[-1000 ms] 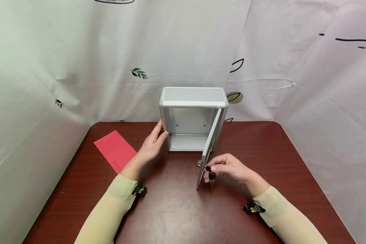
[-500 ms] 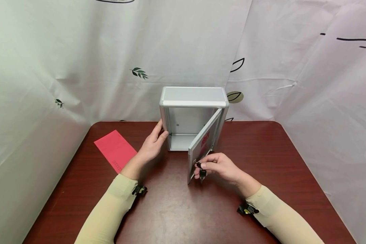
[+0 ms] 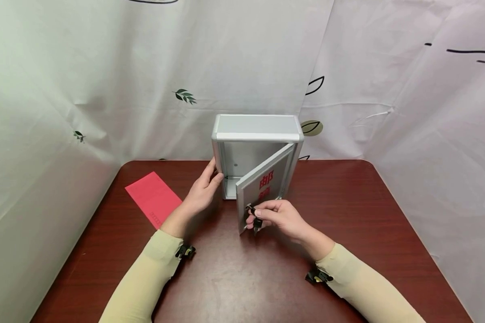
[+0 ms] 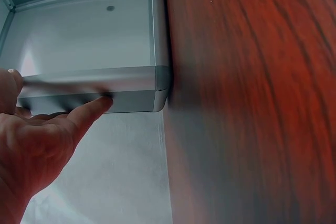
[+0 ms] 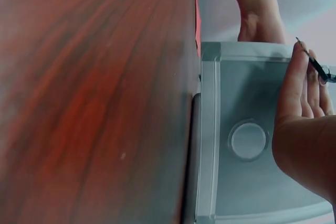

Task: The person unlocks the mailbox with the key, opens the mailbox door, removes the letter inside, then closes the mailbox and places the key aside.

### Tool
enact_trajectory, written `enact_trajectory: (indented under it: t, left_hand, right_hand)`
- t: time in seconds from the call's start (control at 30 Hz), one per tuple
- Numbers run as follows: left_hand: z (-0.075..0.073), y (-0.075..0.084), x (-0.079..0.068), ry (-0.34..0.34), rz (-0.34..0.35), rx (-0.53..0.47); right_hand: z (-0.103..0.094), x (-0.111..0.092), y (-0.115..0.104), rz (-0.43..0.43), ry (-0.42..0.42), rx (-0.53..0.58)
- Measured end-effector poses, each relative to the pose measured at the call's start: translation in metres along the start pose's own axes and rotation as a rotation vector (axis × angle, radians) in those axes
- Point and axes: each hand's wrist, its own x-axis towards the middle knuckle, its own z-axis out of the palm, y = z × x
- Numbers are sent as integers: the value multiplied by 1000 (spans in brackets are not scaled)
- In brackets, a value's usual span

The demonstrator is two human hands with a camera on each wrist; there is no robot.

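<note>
A silver metal mailbox (image 3: 258, 124) stands upright on the table with its front towards me. Its door (image 3: 280, 172), marked in red characters, is hinged on the right and stands ajar at an angle. My right hand (image 3: 282, 219) pinches a black-headed key (image 3: 251, 209) at the door's lock. A second black-headed key (image 3: 257, 222) dangles below it. Against the mailbox's left side lies my left hand (image 3: 198, 197), fingers extended along the wall and thumb by the front edge. In the left wrist view, a fingertip (image 4: 105, 100) touches that side wall.
A red envelope (image 3: 153, 197) lies flat on the table, left of the mailbox and partly behind my left forearm. Pale patterned curtains (image 3: 250, 58) hang behind and at both sides. The dark red-brown table (image 3: 339, 188) has rounded far corners.
My right hand has moved left with the key and swung the door part of the way towards the mailbox's opening. The red characters have come into view. My left hand has stayed put.
</note>
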Motion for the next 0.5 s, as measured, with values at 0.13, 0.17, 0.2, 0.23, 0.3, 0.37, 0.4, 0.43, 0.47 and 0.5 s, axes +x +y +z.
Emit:
enact_trajectory:
  t: [0.13, 0.17, 0.2, 0.23, 0.3, 0.37, 0.4, 0.43, 0.47, 0.5]
  left_hand:
    - [0, 1, 0, 0, -3, 6]
    - [0, 1, 0, 2, -3, 5]
    - [0, 1, 0, 1, -1, 2]
    - [0, 1, 0, 3, -1, -3]
    - [0, 0, 0, 4, 2, -17]
    - [0, 0, 0, 6, 5, -28]
    - [0, 0, 0, 6, 6, -31]
    - [0, 1, -1, 7, 6, -34]
    - [0, 1, -1, 7, 6, -32]
    - [0, 2, -1, 7, 4, -30]
  right_hand:
    - [6, 6, -1, 9, 38, -2]
    - [7, 7, -1, 12, 48, -4]
    - [9, 9, -2, 17, 57, -3]
    - [10, 10, -2, 23, 67, -3]
    - [13, 13, -2, 34, 84, -2]
    - [16, 16, -2, 43, 102, -1]
    - [17, 18, -1, 45, 111, 4]
    - [18, 20, -1, 48, 119, 7]
    - [19, 21, -1, 48, 127, 8]
    - [20, 23, 0, 49, 135, 12]
